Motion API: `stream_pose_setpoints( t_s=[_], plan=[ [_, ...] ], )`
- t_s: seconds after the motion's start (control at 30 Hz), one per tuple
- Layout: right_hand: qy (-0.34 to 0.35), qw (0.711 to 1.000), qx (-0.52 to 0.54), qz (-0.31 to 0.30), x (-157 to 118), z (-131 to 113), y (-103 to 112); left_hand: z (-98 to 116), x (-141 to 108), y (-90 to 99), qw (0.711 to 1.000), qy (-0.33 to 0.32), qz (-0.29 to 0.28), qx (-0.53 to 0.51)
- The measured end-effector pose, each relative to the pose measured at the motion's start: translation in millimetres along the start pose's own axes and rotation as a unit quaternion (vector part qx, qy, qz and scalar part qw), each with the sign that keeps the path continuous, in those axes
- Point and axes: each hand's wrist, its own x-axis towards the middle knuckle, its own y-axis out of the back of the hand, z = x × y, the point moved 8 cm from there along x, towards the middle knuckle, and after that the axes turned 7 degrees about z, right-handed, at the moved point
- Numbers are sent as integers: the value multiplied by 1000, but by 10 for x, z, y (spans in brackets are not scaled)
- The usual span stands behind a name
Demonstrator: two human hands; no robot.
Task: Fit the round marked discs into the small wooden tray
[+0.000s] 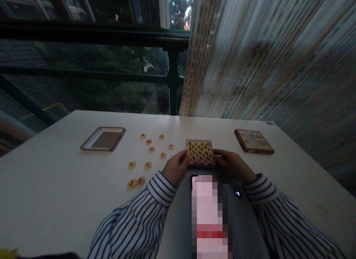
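A small open box [201,165] is held near the middle of a white table [69,188], its far side turned away from the wearer. It is filled with rows of round pieces [197,149], marked in black toward the far side and in red along the nearest row. Its left side is gripped by the left hand [176,167], with fingers and thumb closed against the edge; its right side is held likewise by the right hand [235,165]. Whether the box is lifted or rested cannot be told.

To the left, ten loose pieces [148,165] with red characters are scattered, two of them touching. Beyond these, a shallow tray [116,140] is laid flat. Well to the right, a patterned box [257,141] is placed. Just below the hands, a phone [207,203] with a blurred screen is seen, and a small dark disc [237,193] is set near the right cuff. The table is backed by a railing [174,77] and a string curtain [236,66].
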Motion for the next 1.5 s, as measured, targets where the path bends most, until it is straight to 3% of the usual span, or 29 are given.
stream_pose_setpoints(
  t_s=[0.8, 0.93, 1.13, 1.27, 1.5],
  plan=[
    [11, 1000, 0, 7, 1, 1, 0, 26, -5, 33, 1000, -6, 17, 17],
    [2, 1000, -2, 25, 3, 18, 40, -10, 42, 234, 997, 15, 79, 9],
    [9, 993, -2, 118, 14, 7, 259, 35, 138, 646, 987, 26, 150, -58],
    [45, 988, 3, 148, 10, -161, 390, 199, 117, 847, 981, -4, 186, -49],
    [131, 981, -27, 141, 20, -622, 407, 331, 42, 1103, 981, -39, 179, 70]
  ],
)
